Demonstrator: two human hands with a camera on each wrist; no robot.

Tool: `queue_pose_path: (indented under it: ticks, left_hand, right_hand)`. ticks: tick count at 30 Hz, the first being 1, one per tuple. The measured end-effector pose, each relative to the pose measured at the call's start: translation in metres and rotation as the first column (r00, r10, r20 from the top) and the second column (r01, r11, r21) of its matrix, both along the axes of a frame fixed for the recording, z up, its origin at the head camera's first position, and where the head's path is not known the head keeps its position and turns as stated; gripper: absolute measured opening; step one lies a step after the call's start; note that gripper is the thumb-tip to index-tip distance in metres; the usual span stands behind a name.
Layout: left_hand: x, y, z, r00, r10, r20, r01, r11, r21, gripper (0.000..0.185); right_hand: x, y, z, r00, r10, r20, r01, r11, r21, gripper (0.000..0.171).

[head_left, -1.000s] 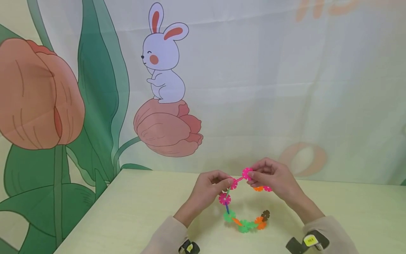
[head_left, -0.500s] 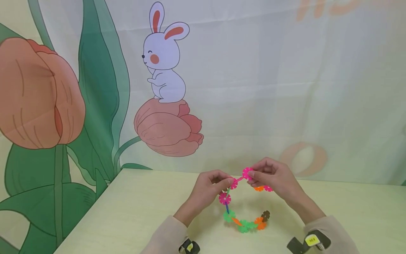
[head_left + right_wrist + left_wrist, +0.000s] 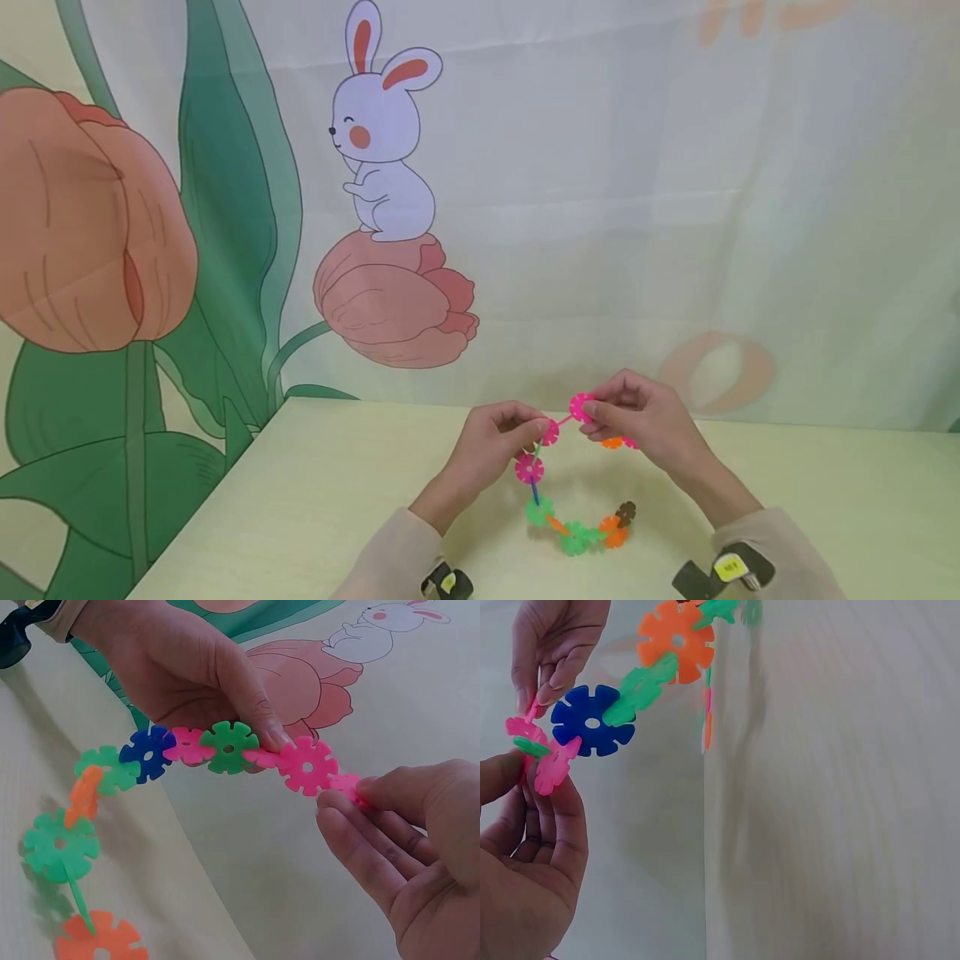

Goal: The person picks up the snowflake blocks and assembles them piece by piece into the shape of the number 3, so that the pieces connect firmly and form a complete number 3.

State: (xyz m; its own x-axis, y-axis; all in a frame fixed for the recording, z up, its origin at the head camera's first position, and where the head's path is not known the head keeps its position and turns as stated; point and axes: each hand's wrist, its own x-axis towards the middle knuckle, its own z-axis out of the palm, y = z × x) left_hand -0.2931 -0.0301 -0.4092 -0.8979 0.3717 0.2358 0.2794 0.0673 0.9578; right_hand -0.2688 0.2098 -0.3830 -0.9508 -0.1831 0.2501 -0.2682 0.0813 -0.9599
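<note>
A chain of slotted plastic snowflake discs (image 3: 540, 511) in pink, green, blue and orange hangs from both hands in a curve toward the table. My left hand (image 3: 487, 450) pinches the chain between thumb and fingers near its upper end, around a pink disc (image 3: 262, 758) beside a green one (image 3: 229, 748). Higher up and to the right, my right hand (image 3: 652, 425) pinches a pink disc (image 3: 349, 787), joined to another pink disc (image 3: 308, 766) between the two hands. A brown disc (image 3: 626, 512) ends the lower part, beside an orange disc (image 3: 613, 532).
An orange disc (image 3: 612, 442) and a pink one show just behind my right hand, partly hidden by it. The pale wooden table (image 3: 300, 500) meets a cloth backdrop (image 3: 562, 208) printed with a rabbit and tulips. Each sleeve carries a black wrist mount (image 3: 723, 575).
Both hands keep hold of the chain in nearly the same place. The head view has shifted slightly, and the chain with it.
</note>
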Motion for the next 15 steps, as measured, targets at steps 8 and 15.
queue_pose_path:
  ticks: [8, 15]
  left_hand:
    - [0.0005, 0.0008, 0.0008, 0.999, 0.023, 0.047, -0.023, 1.0, 0.004, 0.016]
    - [0.0007, 0.0001, 0.0015, 0.999, 0.02, 0.027, -0.019, 1.0, -0.022, 0.015]
  right_hand:
    - [0.0033, -0.0048, 0.0038, 1.0, 0.003, -0.03, -0.002, 1.0, 0.024, 0.024]
    - [0.0023, -0.0032, 0.0029, 0.998, -0.001, 0.06, 0.001, 1.0, -0.011, 0.027]
